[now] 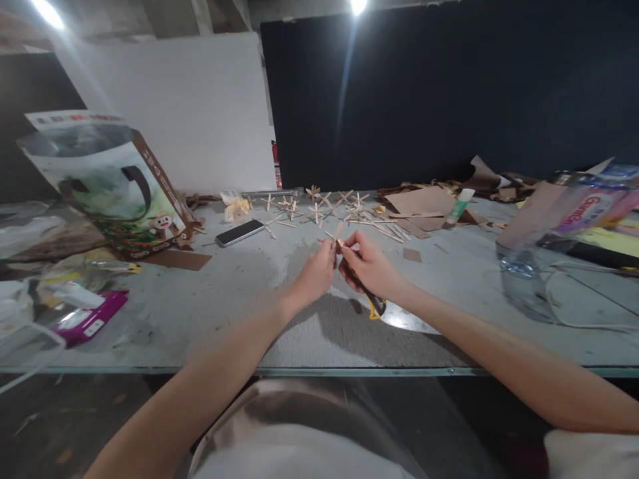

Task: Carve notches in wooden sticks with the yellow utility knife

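My left hand [317, 273] and my right hand [368, 266] meet above the middle of the grey table [224, 299]. The left hand's fingers pinch a thin wooden stick [338, 232] that points up and away from me. My right hand is closed round a utility knife [372, 303] with a black and yellow handle, whose end sticks out below the palm. The knife's tip sits against the stick between the two hands. Beyond the hands lie several small star shapes [319, 203] made of crossed sticks.
A black phone [239, 232] lies left of the stars. A printed cardboard box [114, 186] leans at the left, with plastic bags and a purple packet [90, 319]. Cardboard scraps [424, 199] and a glue stick [459, 206] lie at the back right; a clear plastic container [549, 246] stands right.
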### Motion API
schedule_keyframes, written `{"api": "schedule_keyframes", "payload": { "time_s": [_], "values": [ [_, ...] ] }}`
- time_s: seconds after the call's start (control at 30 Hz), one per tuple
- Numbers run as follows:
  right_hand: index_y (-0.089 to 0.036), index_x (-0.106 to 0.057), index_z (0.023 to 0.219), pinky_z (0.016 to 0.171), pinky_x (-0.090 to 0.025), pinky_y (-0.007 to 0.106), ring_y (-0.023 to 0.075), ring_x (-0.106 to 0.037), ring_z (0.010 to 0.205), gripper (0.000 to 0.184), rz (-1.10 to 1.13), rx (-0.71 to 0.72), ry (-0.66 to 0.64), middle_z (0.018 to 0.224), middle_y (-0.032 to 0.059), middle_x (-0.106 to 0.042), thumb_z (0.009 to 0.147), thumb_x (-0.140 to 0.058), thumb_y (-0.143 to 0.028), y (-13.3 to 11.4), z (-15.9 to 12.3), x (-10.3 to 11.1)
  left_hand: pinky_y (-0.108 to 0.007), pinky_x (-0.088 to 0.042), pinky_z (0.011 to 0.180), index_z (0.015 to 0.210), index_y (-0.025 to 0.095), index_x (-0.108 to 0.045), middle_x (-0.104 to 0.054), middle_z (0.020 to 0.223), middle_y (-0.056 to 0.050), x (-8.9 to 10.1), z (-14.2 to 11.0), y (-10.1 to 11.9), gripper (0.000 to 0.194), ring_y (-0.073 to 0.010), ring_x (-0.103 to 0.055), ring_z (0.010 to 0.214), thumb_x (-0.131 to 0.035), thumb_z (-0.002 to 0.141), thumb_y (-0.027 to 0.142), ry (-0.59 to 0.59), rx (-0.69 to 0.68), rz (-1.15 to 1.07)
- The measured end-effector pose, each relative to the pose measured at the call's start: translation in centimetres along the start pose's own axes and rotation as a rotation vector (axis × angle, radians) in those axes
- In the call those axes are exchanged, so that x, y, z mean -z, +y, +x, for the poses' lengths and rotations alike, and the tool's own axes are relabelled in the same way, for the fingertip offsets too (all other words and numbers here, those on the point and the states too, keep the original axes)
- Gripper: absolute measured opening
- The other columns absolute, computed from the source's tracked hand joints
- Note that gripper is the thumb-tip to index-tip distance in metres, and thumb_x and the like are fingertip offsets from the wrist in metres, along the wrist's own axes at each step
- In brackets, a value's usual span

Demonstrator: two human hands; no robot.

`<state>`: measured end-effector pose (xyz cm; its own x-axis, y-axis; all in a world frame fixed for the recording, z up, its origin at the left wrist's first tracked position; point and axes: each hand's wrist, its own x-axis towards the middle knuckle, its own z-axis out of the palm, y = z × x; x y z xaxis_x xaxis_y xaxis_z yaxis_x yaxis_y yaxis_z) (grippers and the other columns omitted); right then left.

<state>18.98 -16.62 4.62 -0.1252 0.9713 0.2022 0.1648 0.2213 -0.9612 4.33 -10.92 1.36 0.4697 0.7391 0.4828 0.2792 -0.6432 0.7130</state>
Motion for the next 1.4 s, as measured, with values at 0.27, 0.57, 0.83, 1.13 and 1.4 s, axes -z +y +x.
{"api": "schedule_keyframes", "payload": {
  "time_s": [0.27,0.57,0.83,1.13,1.4],
  "values": [
    [-0.031,-0.026,0.095,0.032,-0.033,0.021,0.0131,-0.046,0.035,0.025,0.093,-0.039,-0.044,0.055,-0.0119,-0.054,0.104,-0.048,-0.04,0.1,-0.1,-0.2,-0.032,-0.035,0.058,0.093,0.025,-0.045,-0.054,0.069,0.001,0.1,0.0,-0.3,0.017,-0.0175,-0.051,0.058,-0.036,0.106,0.031,-0.011,0.02,0.066],
    [-0.031,-0.025,0.095,0.034,-0.033,0.022,0.0131,-0.044,0.036,0.03,0.201,-0.045,-0.069,0.058,-0.0113,-0.056,0.1,-0.052,-0.043,0.6,0.1,-0.5,-0.03,-0.037,0.06,0.093,0.025,-0.044,-0.06,0.072,0.001,-0.1,-0.2,-0.9,0.009,-0.0165,-0.056,0.062,-0.041,0.102,0.024,-0.02,0.037,0.053],
    [-0.03,-0.028,0.095,0.035,-0.03,0.019,0.0109,-0.043,0.04,0.041,0.392,-0.081,-0.139,0.062,-0.0095,-0.059,0.091,-0.065,-0.047,-0.2,-0.2,-0.1,-0.029,-0.038,0.062,0.085,0.025,-0.038,-0.053,0.071,0.004,-0.2,0.2,-1.2,0.02,-0.0143,-0.05,0.064,-0.054,0.095,0.023,0.049,-0.032,-0.1],
    [-0.032,-0.029,0.1,0.036,-0.034,0.024,0.0118,-0.046,0.039,0.047,0.157,0.177,0.036,0.063,-0.0105,-0.058,0.095,-0.06,-0.066,-0.6,-0.1,1.0,-0.027,-0.038,0.058,0.111,0.023,-0.043,-0.052,0.072,0.005,-0.4,-0.1,0.3,0.026,-0.0118,-0.047,0.059,-0.042,0.108,0.049,0.062,0.094,-0.319],
    [-0.029,-0.04,0.103,0.037,-0.028,0.024,0.01,-0.039,0.037,0.039,-0.028,0.304,0.061,0.054,-0.0112,-0.051,0.102,-0.051,-0.067,0.6,0.5,2.0,-0.026,-0.032,0.052,0.097,0.025,-0.038,-0.043,0.065,0.007,-0.1,0.0,0.8,0.03,-0.0104,-0.037,0.053,-0.045,0.106,0.052,-0.004,0.067,-0.532]
  ]
}}
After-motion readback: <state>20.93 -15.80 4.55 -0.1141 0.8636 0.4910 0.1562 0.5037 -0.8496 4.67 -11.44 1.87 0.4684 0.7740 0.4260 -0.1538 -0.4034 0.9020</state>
